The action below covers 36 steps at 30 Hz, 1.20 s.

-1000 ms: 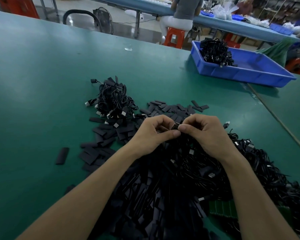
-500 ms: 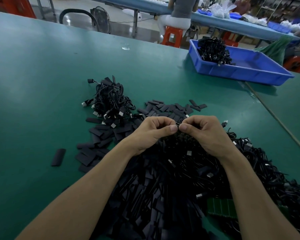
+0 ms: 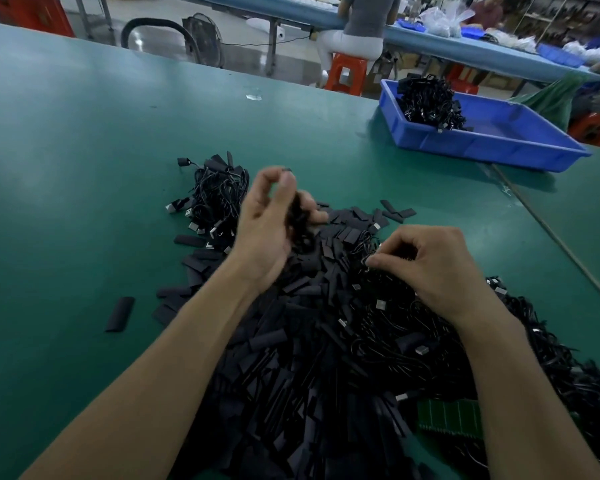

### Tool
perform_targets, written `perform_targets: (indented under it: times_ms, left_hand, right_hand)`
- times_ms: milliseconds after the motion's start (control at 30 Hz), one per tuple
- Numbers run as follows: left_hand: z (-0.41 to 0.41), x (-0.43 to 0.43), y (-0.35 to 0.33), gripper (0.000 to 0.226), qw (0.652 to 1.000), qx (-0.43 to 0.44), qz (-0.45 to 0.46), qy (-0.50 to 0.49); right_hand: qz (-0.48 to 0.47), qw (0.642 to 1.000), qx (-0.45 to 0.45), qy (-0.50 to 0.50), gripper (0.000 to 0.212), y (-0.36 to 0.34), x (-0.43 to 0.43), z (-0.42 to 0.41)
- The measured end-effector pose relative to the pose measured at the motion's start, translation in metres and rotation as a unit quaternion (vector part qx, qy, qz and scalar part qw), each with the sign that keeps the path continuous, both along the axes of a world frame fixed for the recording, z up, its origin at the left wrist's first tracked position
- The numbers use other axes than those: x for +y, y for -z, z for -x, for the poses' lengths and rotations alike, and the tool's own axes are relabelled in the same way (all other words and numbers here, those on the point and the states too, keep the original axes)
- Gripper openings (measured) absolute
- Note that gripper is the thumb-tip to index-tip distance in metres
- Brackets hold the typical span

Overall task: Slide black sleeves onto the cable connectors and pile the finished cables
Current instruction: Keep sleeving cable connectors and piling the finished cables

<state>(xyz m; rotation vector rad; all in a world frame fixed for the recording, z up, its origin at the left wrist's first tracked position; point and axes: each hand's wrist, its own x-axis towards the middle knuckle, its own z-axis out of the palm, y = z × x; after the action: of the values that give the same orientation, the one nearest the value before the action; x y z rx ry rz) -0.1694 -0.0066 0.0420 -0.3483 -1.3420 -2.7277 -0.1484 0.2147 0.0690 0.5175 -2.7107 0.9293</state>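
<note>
My left hand [image 3: 267, 220] is raised over the table and blurred, pinching the sleeved end of a black cable [image 3: 300, 220] between thumb and forefinger; the cable hangs below the palm. It hovers just right of the pile of finished cables [image 3: 215, 199]. My right hand [image 3: 433, 265] is lower, at the right, fingers curled and pinching into the heap of unsleeved cables [image 3: 413, 327]. A spread of loose black sleeves [image 3: 291, 375] covers the table between my forearms.
A blue tray [image 3: 499, 143] holding a bundle of black cables stands at the back right. One stray sleeve [image 3: 120, 313] lies alone at the left. A green ridged piece [image 3: 449, 417] sits under the cables. A person sits on an orange stool [image 3: 345, 69] beyond the table.
My hands have separated. The left hand lifted up and to the left with the cable toward the finished pile. The right hand dropped to the right onto the cable heap.
</note>
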Motion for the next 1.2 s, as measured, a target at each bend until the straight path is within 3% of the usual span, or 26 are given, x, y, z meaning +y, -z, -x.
perform_targets:
  times_ms: [100,200,267,367,433,500,667,867,1067,1200]
  left_hand:
    - [-0.001,-0.021,-0.019,0.014,0.996,0.069,0.028,-0.051]
    - [-0.004,-0.036,-0.025,0.013,0.968,0.117,0.195,-0.111]
    - [-0.007,-0.042,-0.022,0.015,0.931,0.120,0.319,-0.129]
    - [-0.012,-0.042,-0.011,0.022,0.879,0.095,0.455,-0.102]
    - [-0.014,-0.039,-0.003,0.025,0.859,0.087,0.498,-0.078]
    - [-0.013,-0.035,0.004,0.028,0.846,0.072,0.526,-0.045]
    - [-0.013,-0.031,0.009,0.039,0.844,0.047,0.535,-0.008]
    - [-0.015,-0.034,0.012,0.013,0.866,0.024,0.500,0.001]
    - [-0.017,-0.034,0.012,0.021,0.845,0.030,0.532,-0.039]
    - [-0.019,-0.033,0.009,0.019,0.843,0.030,0.535,-0.044]
  right_hand:
    - [-0.124,0.984,-0.129,-0.012,0.018,-0.011,-0.002,-0.005]
    - [-0.212,0.946,-0.243,-0.022,0.035,-0.014,-0.014,-0.011]
    - [-0.216,0.946,-0.241,-0.012,0.038,-0.010,-0.024,-0.010]
    - [-0.214,0.961,-0.175,0.022,0.018,0.000,-0.038,-0.003]
    - [-0.250,0.951,-0.182,0.017,0.042,0.007,-0.043,0.001]
    - [-0.277,0.940,-0.201,-0.002,0.055,0.013,-0.045,0.002]
    - [-0.242,0.949,-0.200,-0.020,0.037,0.021,-0.044,0.002]
    - [-0.170,0.970,-0.168,-0.044,0.016,0.021,-0.040,0.001]
    - [-0.021,0.983,-0.180,-0.033,0.017,0.015,-0.039,-0.001]
    - [-0.047,0.985,-0.168,-0.018,0.009,0.025,-0.044,-0.005]
